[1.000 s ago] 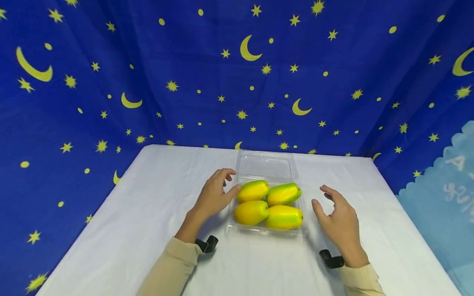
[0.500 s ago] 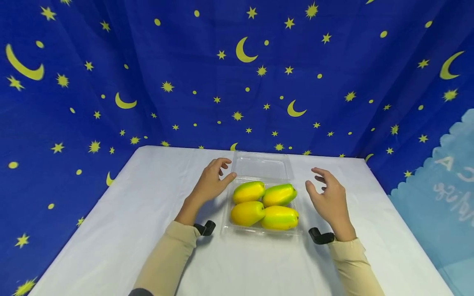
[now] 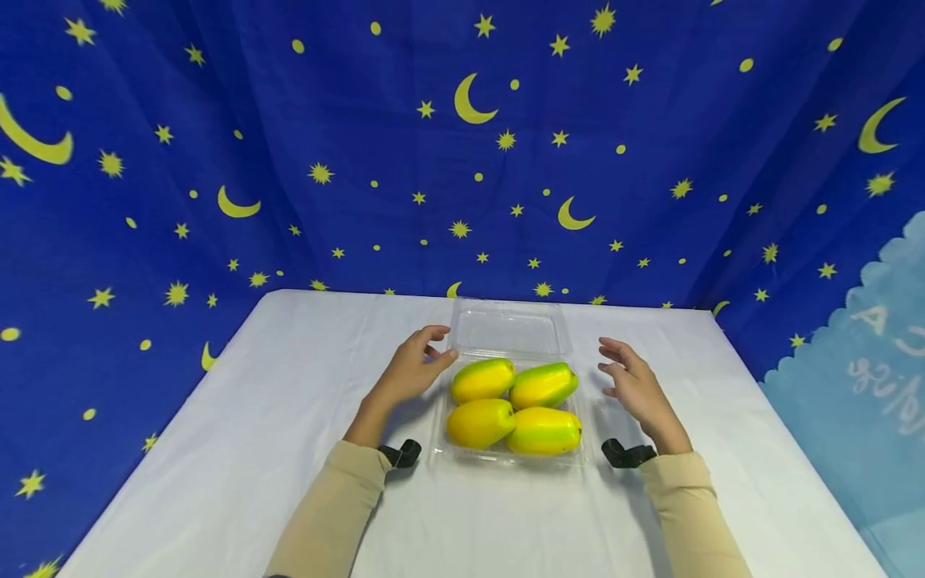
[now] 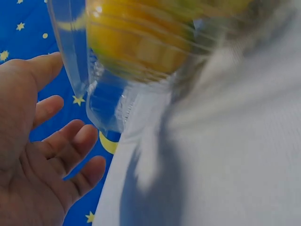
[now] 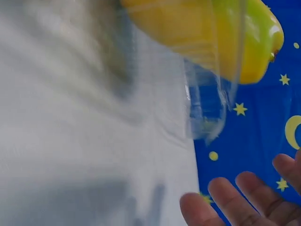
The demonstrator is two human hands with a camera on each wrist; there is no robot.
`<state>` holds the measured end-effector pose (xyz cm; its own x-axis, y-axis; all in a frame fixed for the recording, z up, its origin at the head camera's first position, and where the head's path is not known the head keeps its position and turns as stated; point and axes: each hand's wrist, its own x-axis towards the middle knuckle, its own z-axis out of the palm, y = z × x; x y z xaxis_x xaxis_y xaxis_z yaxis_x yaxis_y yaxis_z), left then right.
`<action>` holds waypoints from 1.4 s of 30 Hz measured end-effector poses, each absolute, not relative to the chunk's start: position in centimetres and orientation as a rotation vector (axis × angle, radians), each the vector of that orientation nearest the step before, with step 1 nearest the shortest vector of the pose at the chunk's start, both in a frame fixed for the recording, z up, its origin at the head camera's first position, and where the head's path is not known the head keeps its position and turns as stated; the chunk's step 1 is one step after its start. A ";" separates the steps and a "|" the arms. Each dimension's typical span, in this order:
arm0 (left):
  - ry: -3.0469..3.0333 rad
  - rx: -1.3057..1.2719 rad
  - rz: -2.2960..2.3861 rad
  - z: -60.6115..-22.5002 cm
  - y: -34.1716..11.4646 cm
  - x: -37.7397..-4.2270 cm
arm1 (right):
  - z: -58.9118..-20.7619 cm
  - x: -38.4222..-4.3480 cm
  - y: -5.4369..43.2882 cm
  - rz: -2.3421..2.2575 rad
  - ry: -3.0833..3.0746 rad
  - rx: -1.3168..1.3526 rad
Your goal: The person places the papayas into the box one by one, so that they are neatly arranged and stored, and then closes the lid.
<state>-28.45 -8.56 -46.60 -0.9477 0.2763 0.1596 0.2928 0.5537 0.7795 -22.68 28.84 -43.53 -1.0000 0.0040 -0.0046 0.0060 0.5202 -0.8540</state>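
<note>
Several yellow-green papayas (image 3: 543,431) lie in two rows in a clear plastic clamshell box (image 3: 506,460). Its clear lid (image 3: 511,331) is folded back flat on the far side. My left hand (image 3: 410,371) is beside the box's far left corner, fingers loosely bent, with the thumb near the rim. To the right of the box, my right hand (image 3: 636,389) hovers apart from it, fingers spread and slightly bent. Neither hand holds anything. In the left wrist view, a papaya (image 4: 136,42) shows through the clear wall near the left thumb.
A white cloth covers the table (image 3: 289,417). Behind it and at the sides hangs a blue curtain (image 3: 405,144) with yellow moons and stars. A light-blue patch with white lettering (image 3: 860,377) is at the right. Each wrist carries a black camera mount (image 3: 625,453).
My right hand has moved left towards the box and turned its fingers inward. My left hand stays by the far left corner. The box and papayas shift only slightly with the head view.
</note>
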 end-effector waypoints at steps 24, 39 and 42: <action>-2.815 -0.621 -1.348 -47.3 -8.6 -28.6 | -45.7 -23.4 27.1 -1.586 2.489 -0.151; -2.815 -0.621 -1.346 -47.0 -8.6 -28.3 | -46.0 -23.4 27.1 -1.680 2.500 -0.234; -2.816 -0.619 -1.348 -46.9 -8.6 -28.3 | -45.9 -23.4 27.0 -1.703 2.506 -0.244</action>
<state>-28.29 -8.64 -46.91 -0.9236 0.3613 0.1285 0.3267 0.5658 0.7571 -23.37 26.96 -45.93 -0.9820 -0.1888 0.0063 -0.0754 0.3610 -0.9295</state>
